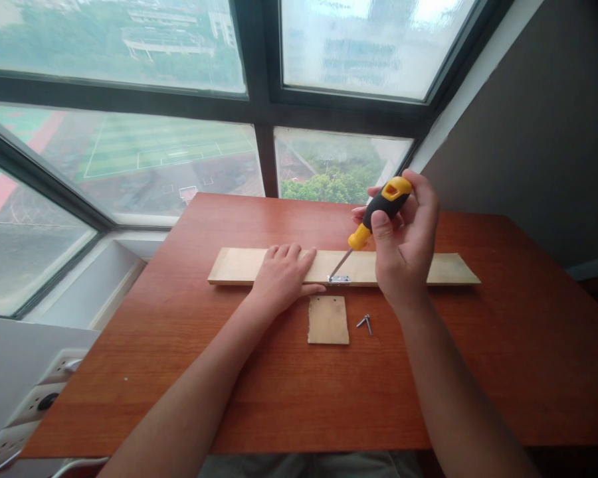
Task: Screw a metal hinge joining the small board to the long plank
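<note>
My right hand (408, 245) is closed around a yellow and black screwdriver (385, 202), which leans with its tip down to the left. Its tip meets a small metal hinge (339, 279) at the near edge of a long pale wooden board (239, 265). Across that board lies my left hand (284, 275), fingers over the top towards the far edge and thumb along the near edge, gripping it against the table. Closer to me is a small wooden piece (327, 320) with two holes near its far edge. A few loose screws (365, 322) lie to its right.
The reddish-brown table (179, 392) stands against large windows with dark frames (265, 109). Power sockets (34, 401) line the wall at the lower left. A grey wall (538, 126) rises at the right.
</note>
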{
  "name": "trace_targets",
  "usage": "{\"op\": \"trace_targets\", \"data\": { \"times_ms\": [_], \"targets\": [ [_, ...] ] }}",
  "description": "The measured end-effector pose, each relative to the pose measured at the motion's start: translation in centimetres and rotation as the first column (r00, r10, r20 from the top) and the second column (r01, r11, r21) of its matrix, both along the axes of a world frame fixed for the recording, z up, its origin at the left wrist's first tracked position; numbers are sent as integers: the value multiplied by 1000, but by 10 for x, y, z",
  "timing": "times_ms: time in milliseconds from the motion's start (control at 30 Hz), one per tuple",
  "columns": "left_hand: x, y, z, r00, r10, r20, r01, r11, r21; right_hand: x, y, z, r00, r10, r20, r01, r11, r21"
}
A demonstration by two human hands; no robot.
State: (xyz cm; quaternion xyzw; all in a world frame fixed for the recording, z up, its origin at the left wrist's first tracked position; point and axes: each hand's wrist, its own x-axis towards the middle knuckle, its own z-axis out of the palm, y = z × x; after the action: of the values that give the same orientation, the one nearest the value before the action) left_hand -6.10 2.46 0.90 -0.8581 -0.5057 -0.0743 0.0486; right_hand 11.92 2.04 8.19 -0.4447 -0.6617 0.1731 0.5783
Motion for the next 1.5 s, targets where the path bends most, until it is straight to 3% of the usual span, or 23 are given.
{"op": "trace_targets", "data": {
  "times_ms": [200,433,667,867,1133,1300,1433,1500],
  "targets": [
    [0,0,0,1000,0,6,0,1000,-3,3,2,-3,1000,-1,27,0,1000,17],
    [0,0,0,1000,1,0,-1,1000,-1,2,3,-6,992,86,-87,-80,994,76],
    [0,0,0,1000,4,-2,-4,1000,-2,-1,-1,-1,1000,-26,-9,27,990,139],
    [0,0,-1,1000,1,-9,-1,1000,4,1,-2,1,991,105,-78,-97,990,100],
    [0,-1,1,1000,2,-3,-2,1000,-6,-3,4,5,998,58,-27,-56,995,83],
    [0,0,-1,1000,8,-7,-8,1000,4,2,8,17,984,113,138,-121,991,52],
    [-1,0,-1,1000,-1,-2,1,1000,8,8,11,39,895,-132,426,87,988,124],
    [-1,0,-1,1000,-4,6,4,1000,3,10,12,51,814,-165,556,104,985,140]
  ]
}}
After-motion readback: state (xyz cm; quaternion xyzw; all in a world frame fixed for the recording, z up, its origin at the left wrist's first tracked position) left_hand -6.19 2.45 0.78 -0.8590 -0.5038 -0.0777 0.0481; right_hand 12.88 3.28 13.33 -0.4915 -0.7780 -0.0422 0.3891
